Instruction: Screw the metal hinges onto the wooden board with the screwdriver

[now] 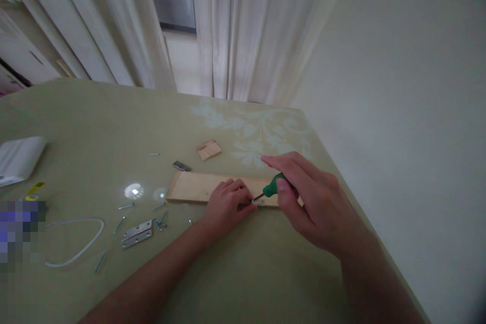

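My right hand point(311, 202) is closed round the green handle of a screwdriver point(272, 186), its index finger stretched out above the handle. The shaft slants down to the left, and its tip meets a small metal hinge point(261, 202) at the near edge of a flat wooden board point(190, 187). My left hand point(228, 205) grips the board there, with the fingers over its top and the thumb by the near edge, close to the tip. Whether a screw stands between these fingers is too small to tell.
Left of the board lie a silver hinge point(136, 234) and several loose screws point(119, 225). Behind it are a dark hinge point(181, 166) and a wood scrap point(208, 150). A white cable point(89, 243) and a white box point(23, 159) lie far left. A wall point(410, 126) borders the table's right.
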`<action>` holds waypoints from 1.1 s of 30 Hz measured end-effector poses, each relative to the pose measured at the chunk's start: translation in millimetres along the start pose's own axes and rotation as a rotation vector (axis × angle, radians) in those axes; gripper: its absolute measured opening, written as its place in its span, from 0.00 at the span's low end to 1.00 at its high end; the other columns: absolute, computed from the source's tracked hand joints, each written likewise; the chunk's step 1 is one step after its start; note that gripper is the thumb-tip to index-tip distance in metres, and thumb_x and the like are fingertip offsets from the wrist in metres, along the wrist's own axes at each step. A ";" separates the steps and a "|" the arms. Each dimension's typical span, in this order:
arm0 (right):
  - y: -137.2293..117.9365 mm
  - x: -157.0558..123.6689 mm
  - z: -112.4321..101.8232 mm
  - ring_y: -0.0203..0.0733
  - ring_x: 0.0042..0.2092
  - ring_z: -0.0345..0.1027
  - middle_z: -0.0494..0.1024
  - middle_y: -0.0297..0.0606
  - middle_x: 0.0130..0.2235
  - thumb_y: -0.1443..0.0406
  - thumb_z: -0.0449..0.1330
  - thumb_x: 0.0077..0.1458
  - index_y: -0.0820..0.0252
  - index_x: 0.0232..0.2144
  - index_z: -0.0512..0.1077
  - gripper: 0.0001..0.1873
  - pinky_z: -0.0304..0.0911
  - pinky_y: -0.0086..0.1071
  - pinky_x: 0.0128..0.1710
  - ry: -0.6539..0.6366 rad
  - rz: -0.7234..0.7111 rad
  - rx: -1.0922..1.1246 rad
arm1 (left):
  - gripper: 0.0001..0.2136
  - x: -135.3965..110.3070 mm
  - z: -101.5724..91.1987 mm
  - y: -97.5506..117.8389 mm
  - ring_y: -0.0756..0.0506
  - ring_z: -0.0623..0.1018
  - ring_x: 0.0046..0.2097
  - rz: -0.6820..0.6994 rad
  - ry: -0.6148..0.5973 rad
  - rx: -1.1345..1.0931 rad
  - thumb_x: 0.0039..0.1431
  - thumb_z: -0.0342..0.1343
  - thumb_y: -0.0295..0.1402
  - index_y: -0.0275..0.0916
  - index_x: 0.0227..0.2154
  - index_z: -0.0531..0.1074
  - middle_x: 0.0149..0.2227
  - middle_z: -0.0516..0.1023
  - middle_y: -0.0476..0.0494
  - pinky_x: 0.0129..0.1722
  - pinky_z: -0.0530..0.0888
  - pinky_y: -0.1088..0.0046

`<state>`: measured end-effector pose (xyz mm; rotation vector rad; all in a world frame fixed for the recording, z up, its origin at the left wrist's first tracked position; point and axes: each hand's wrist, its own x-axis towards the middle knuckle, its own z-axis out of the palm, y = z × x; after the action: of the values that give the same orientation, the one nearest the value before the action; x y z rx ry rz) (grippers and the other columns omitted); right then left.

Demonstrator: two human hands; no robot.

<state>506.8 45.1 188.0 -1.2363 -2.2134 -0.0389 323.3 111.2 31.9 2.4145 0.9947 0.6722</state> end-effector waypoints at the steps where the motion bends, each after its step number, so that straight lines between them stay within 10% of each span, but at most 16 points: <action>1: 0.2 -0.4 0.4 0.46 0.46 0.77 0.80 0.46 0.47 0.68 0.53 0.71 0.64 0.57 0.71 0.16 0.72 0.37 0.44 0.019 0.005 -0.006 | 0.04 -0.1 0.0 -0.2 0.40 0.78 0.45 0.004 0.004 0.001 0.63 0.70 0.35 0.44 0.37 0.80 0.42 0.81 0.46 0.46 0.70 0.62; 9: 5.0 4.1 10.7 0.43 0.50 0.76 0.81 0.43 0.49 0.67 0.53 0.69 0.60 0.60 0.65 0.19 0.70 0.37 0.53 -0.051 -0.034 0.196 | 0.01 -1.3 3.3 -2.7 0.40 0.79 0.45 0.041 0.053 0.036 0.65 0.66 0.32 0.43 0.36 0.81 0.42 0.82 0.44 0.46 0.72 0.62; 14: 2.7 3.9 15.6 0.40 0.35 0.74 0.79 0.37 0.35 0.58 0.57 0.71 0.58 0.40 0.71 0.10 0.66 0.32 0.37 0.034 0.038 0.009 | 0.02 -2.7 6.0 -3.3 0.39 0.79 0.45 0.051 0.081 0.045 0.63 0.68 0.31 0.43 0.37 0.81 0.40 0.81 0.44 0.46 0.72 0.62; 19: 5.9 1.7 9.4 0.40 0.40 0.75 0.80 0.41 0.43 0.66 0.54 0.71 0.61 0.56 0.66 0.13 0.67 0.32 0.42 -0.036 0.049 0.082 | 0.03 0.0 2.7 -0.1 0.40 0.78 0.46 0.026 0.025 0.008 0.63 0.69 0.32 0.42 0.36 0.81 0.43 0.81 0.45 0.47 0.71 0.62; 26: 8.6 -3.6 15.0 0.37 0.28 0.71 0.78 0.32 0.30 0.64 0.56 0.71 0.58 0.41 0.69 0.04 0.59 0.29 0.29 0.100 -0.014 -0.078 | 0.05 0.1 6.0 -0.3 0.39 0.77 0.43 0.016 0.039 0.014 0.60 0.70 0.28 0.42 0.33 0.80 0.40 0.82 0.46 0.44 0.70 0.61; 33: -3.6 -6.2 3.0 0.43 0.40 0.77 0.81 0.39 0.41 0.68 0.52 0.68 0.58 0.46 0.69 0.08 0.66 0.33 0.37 -0.089 0.013 0.007 | 0.06 -1.8 8.4 -2.8 0.39 0.76 0.44 0.028 0.035 -0.018 0.61 0.68 0.25 0.43 0.34 0.79 0.42 0.82 0.46 0.45 0.69 0.60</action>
<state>504.9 39.2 183.3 -1.2715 -2.2790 0.0294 325.6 109.9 23.3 2.4129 0.9662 0.7331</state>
